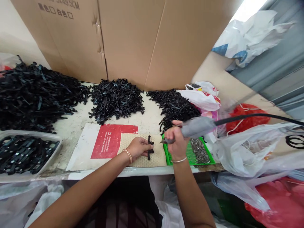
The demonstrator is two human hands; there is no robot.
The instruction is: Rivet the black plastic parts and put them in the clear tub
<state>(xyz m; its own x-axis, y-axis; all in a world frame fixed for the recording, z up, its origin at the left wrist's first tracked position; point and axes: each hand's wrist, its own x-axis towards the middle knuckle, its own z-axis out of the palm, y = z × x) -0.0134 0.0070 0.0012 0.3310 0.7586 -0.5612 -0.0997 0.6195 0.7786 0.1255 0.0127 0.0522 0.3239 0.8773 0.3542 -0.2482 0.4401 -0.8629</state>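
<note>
Between the thumb and fingers of my left hand [137, 148] is a small black plastic part [149, 155], made of a long bar with a short crosspiece. It is over a tan textured mat [156, 158]. My right hand [178, 144] is wrapped round a grey electric screwdriver [198, 127], its tip pointing left toward the part but apart from it. A black cable [256, 116] runs from the tool's back end to the right. Beneath my right hand lies a green tray [169, 157] of small metal screws [200, 150].
Along the back are three heaps of black plastic parts [33, 91], [116, 98], [174, 103] before a tall cardboard box [133, 38]. A white bin [55, 148] of assembled black parts stands at left. Plastic bags [247, 152] crowd the right side. A red-and-white sheet [83, 148] lies beside the mat.
</note>
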